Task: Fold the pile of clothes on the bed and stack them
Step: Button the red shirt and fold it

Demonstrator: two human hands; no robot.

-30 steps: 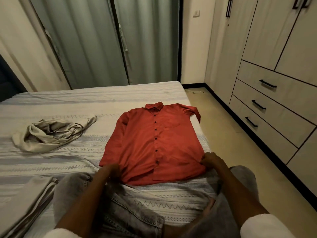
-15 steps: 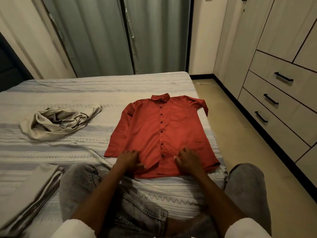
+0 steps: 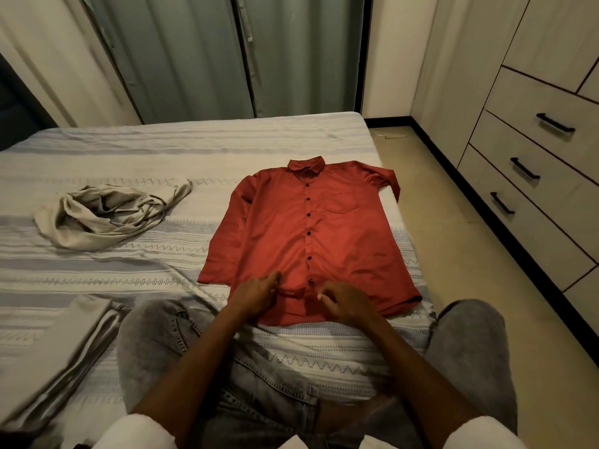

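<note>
The red shirt (image 3: 311,241) lay face up on the bed (image 3: 162,150), buttoned, collar at the far end, hem nearest the person. Its sleeves appeared tucked along the sides, though the right cuff hung near the bed's edge. The left hand (image 3: 257,291) rested on the hem left of the placket, fingers loosely extended and holding nothing. The right hand (image 3: 343,299) hovered or rested just right of the placket, fingers partly curled; whether it pinched cloth could not be told. A folded pale stack (image 3: 61,345) sat at the near left, judged finished. A crumpled beige garment (image 3: 107,215) lay well apart to the left, unfolded. Judgement: the shirt was spread and smoothed but not folded; it and the beige garment remained.
</note>
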